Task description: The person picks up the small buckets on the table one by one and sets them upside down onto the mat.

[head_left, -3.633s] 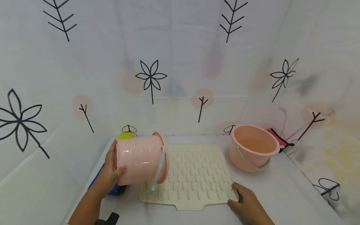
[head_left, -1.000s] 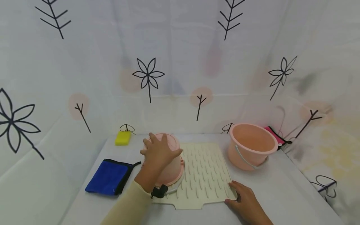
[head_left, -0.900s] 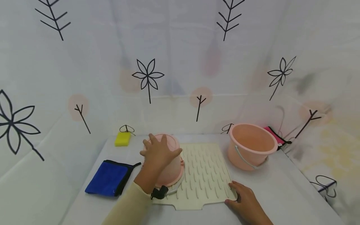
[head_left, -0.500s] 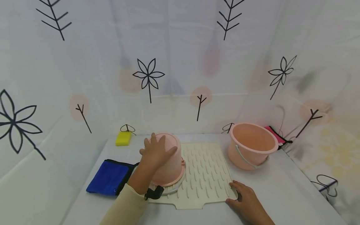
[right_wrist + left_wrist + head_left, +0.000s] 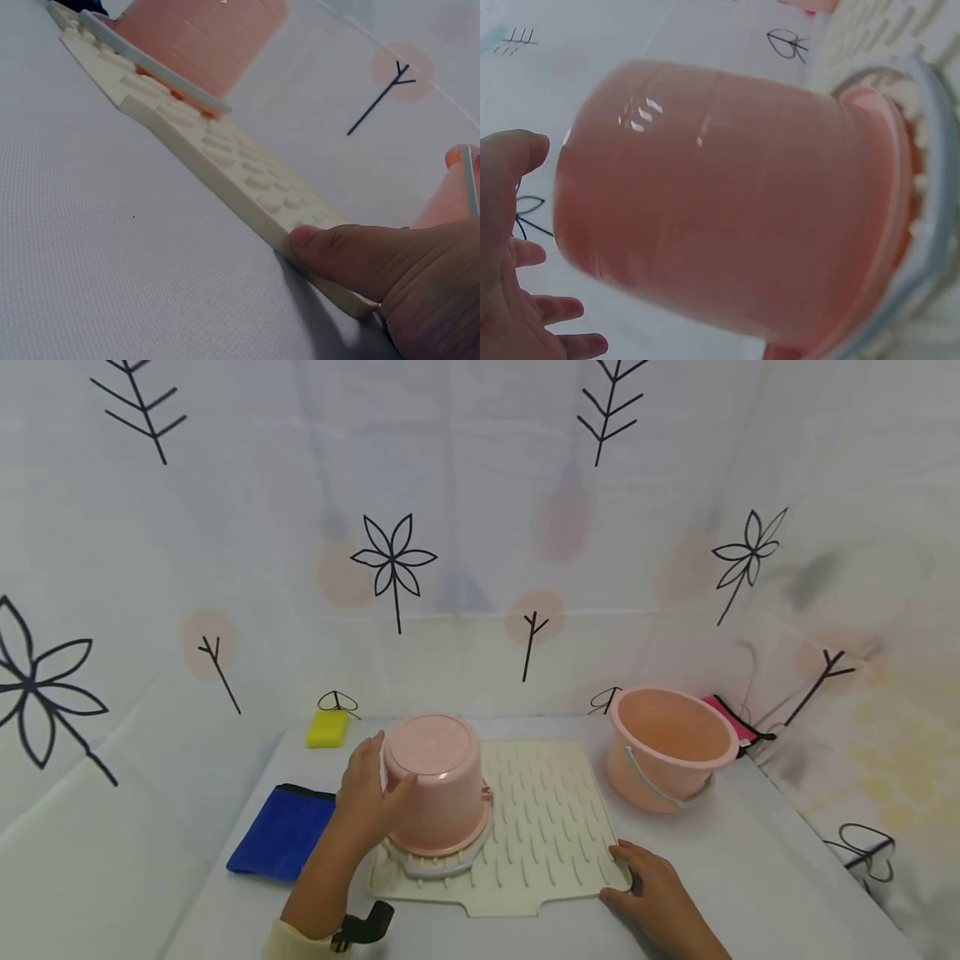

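A pink bucket [image 5: 435,802] stands upside down on the left part of a cream ribbed drying tray [image 5: 543,827]. Its pale grey handle [image 5: 935,187] lies around the rim against the tray. My left hand [image 5: 367,797] is beside the bucket's upper left side with fingers spread; the left wrist view has a gap between this hand [image 5: 514,292] and the bucket. At the tray's front right corner my right hand [image 5: 656,893] grips the edge, and the right wrist view has its thumb [image 5: 330,251] pressed on the front rim. The other right fingers are mostly hidden there.
A second pink bucket [image 5: 671,760] stands upright, mouth up, at the back right, with a red and black cloth item [image 5: 735,722] behind it. A blue folded cloth [image 5: 285,835] lies left of the tray. A yellow sponge [image 5: 327,728] sits at the back left.
The bucket was held sideways in my left hand, then turned over onto the tray. My left hand has since come off its top, moving left and nearer. The right hand keeps its place.
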A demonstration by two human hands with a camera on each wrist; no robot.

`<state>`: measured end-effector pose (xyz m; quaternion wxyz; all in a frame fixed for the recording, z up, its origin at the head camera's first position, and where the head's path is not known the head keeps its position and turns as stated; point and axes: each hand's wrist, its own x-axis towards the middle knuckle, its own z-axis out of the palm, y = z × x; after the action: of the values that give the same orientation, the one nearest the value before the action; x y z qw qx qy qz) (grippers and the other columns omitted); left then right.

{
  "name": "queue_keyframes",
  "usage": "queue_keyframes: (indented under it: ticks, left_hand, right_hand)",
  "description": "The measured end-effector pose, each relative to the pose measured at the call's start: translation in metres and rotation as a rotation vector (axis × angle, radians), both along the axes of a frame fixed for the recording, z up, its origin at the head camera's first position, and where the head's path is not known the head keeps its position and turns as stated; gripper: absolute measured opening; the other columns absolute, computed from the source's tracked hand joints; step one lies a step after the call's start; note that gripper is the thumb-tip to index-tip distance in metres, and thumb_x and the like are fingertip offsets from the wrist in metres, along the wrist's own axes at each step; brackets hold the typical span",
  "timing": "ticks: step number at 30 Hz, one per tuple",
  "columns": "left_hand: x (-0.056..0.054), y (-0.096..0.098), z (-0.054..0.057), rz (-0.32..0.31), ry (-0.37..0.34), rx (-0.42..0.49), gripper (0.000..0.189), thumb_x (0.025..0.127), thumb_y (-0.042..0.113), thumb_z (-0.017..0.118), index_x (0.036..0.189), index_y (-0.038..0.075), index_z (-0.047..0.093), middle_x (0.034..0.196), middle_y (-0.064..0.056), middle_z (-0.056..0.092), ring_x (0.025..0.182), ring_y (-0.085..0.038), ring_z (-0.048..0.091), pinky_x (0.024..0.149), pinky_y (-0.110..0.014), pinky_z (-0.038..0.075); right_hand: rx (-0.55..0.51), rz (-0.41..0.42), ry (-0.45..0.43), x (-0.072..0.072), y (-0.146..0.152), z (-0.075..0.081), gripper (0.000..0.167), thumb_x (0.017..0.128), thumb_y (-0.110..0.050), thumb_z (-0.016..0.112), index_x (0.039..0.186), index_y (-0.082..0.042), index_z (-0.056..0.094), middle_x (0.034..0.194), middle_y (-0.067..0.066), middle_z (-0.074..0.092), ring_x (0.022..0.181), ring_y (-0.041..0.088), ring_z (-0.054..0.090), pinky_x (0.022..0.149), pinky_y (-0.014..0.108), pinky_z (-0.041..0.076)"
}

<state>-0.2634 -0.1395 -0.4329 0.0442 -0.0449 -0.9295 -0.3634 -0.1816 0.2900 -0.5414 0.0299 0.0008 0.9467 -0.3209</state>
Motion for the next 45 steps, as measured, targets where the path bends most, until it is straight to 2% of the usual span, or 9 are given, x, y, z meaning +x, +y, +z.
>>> queue_keyframes:
  ticks: [5, 14, 18, 26, 31, 36, 38, 41, 45]
  left_hand:
    - [0.012, -0.019, -0.012, 0.022, -0.077, -0.032, 0.096, 0.098, 0.071, 0.052, 0.17, 0.023, 0.009, 0.175, -0.017, 0.009, 0.16, -0.045, 0.012, 0.116, -0.081, 0.014]
    - [0.029, -0.029, -0.035, 0.042, -0.149, -0.051, 0.095, 0.1, 0.058, 0.062, 0.169, 0.017, 0.013, 0.173, -0.017, 0.018, 0.157, -0.047, 0.021, 0.116, -0.079, 0.021]
    - [0.035, -0.029, -0.047, 0.034, -0.163, -0.073, 0.099, 0.096, 0.062, 0.066, 0.168, 0.015, 0.017, 0.171, -0.018, 0.022, 0.156, -0.048, 0.025, 0.115, -0.078, 0.025]
    - [0.047, -0.031, -0.068, 0.007, -0.168, -0.084, 0.105, 0.088, 0.06, 0.077, 0.164, 0.007, 0.028, 0.167, -0.024, 0.031, 0.152, -0.051, 0.03, 0.115, -0.075, 0.031]
    - [0.051, -0.035, -0.08, -0.015, -0.18, -0.093, 0.11, 0.084, 0.06, 0.081, 0.162, 0.002, 0.03, 0.165, -0.028, 0.032, 0.151, -0.054, 0.03, 0.116, -0.074, 0.03]
    - [0.053, -0.038, -0.095, -0.075, -0.088, -0.128, 0.111, 0.078, 0.053, 0.088, 0.156, -0.006, 0.036, 0.158, -0.03, 0.042, 0.147, -0.051, 0.039, 0.117, -0.07, 0.032]
    - [0.054, -0.039, -0.099, -0.101, -0.065, -0.156, 0.111, 0.075, 0.052, 0.091, 0.155, -0.005, 0.037, 0.156, -0.027, 0.046, 0.145, -0.048, 0.042, 0.118, -0.068, 0.03]
    - [0.055, -0.04, -0.101, -0.123, -0.103, -0.171, 0.115, 0.072, 0.054, 0.092, 0.157, 0.0, 0.038, 0.159, -0.021, 0.046, 0.148, -0.047, 0.038, 0.119, -0.071, 0.025]
    - [0.058, -0.042, -0.1, -0.108, -0.201, -0.175, 0.116, 0.07, 0.053, 0.094, 0.16, 0.006, 0.038, 0.164, -0.014, 0.042, 0.15, -0.057, 0.025, 0.112, -0.081, 0.024]
  right_hand:
    - [0.013, -0.001, -0.005, -0.002, 0.001, 0.003, 0.084, 0.082, -0.054, 0.085, 0.144, -0.003, 0.059, 0.159, 0.023, 0.047, 0.145, 0.051, 0.041, 0.116, 0.07, 0.032]
    - [-0.001, -0.019, -0.029, -0.003, -0.001, 0.0, 0.085, 0.08, -0.055, 0.086, 0.144, -0.004, 0.06, 0.159, 0.023, 0.047, 0.146, 0.051, 0.04, 0.117, 0.071, 0.031]
    - [-0.008, -0.02, -0.035, -0.002, -0.002, -0.001, 0.086, 0.08, -0.055, 0.085, 0.144, -0.004, 0.06, 0.16, 0.022, 0.046, 0.146, 0.051, 0.039, 0.117, 0.071, 0.03]
    - [-0.004, -0.003, 0.004, 0.0, -0.002, -0.001, 0.081, 0.082, -0.051, 0.086, 0.143, -0.004, 0.061, 0.158, 0.022, 0.048, 0.145, 0.051, 0.042, 0.116, 0.07, 0.033]
    - [0.005, -0.002, 0.013, 0.0, -0.001, -0.001, 0.081, 0.082, -0.051, 0.086, 0.143, -0.004, 0.061, 0.158, 0.022, 0.048, 0.144, 0.051, 0.042, 0.116, 0.07, 0.032]
    - [0.002, -0.01, 0.005, 0.001, 0.0, -0.003, 0.082, 0.082, -0.052, 0.086, 0.143, -0.003, 0.061, 0.159, 0.022, 0.048, 0.145, 0.051, 0.041, 0.116, 0.07, 0.032]
    - [0.005, -0.01, 0.005, 0.001, 0.001, -0.003, 0.083, 0.082, -0.053, 0.085, 0.143, -0.004, 0.06, 0.158, 0.022, 0.048, 0.145, 0.051, 0.041, 0.116, 0.071, 0.032]
    - [0.011, -0.01, 0.009, 0.001, 0.0, -0.004, 0.084, 0.081, -0.055, 0.085, 0.143, -0.004, 0.061, 0.158, 0.022, 0.048, 0.145, 0.052, 0.041, 0.115, 0.071, 0.032]
    - [0.009, -0.013, 0.015, 0.001, -0.001, -0.004, 0.083, 0.081, -0.053, 0.085, 0.143, -0.005, 0.061, 0.158, 0.022, 0.049, 0.145, 0.051, 0.041, 0.116, 0.071, 0.031]
